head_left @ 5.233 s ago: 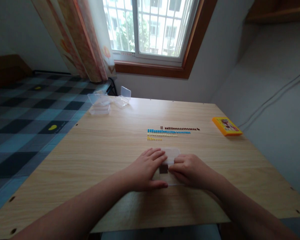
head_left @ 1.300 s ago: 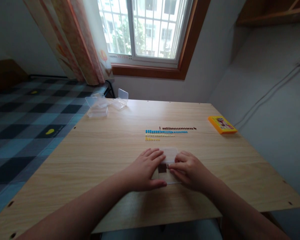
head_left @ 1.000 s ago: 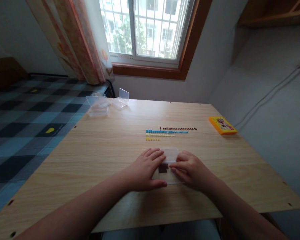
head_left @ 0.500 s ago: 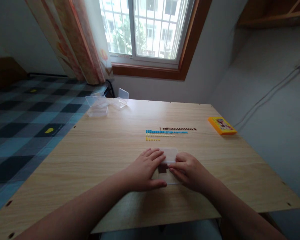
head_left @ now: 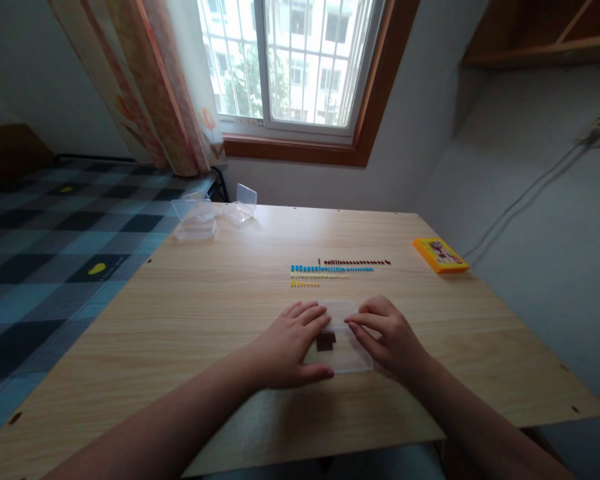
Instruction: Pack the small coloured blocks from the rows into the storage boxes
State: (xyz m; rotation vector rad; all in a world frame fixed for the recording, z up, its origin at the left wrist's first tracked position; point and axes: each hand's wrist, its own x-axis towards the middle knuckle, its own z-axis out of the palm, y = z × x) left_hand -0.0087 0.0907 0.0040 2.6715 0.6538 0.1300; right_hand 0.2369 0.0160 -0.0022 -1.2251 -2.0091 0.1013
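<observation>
A shallow clear plastic box [head_left: 353, 361] lies on the wooden table before me, its lid folded back toward the rows of pieces. Inside, toward the left, is a dark brown patch of small flat pieces [head_left: 325, 342]. My left hand [head_left: 291, 347] rests across the box's left side with fingers stretched out. Over the right part of the box, my right hand [head_left: 387, 335] has thumb and forefinger pinched together; anything between them is too small to make out. Beyond the box lie rows of tiny brown pieces [head_left: 355, 262], blue pieces [head_left: 325, 269], cream pieces [head_left: 313, 275] and yellow pieces [head_left: 300, 285].
Clear plastic boxes [head_left: 196, 230] with raised lids stand at the table's far left corner. A yellow-orange box [head_left: 440, 255] lies near the right edge. A bed with a checked cover [head_left: 80, 233] adjoins the left side, and a window [head_left: 305, 67] is behind the table.
My right hand has lifted away from the brown patch, moving slightly up and right. My left hand stays on the box. The view has tilted slightly.
</observation>
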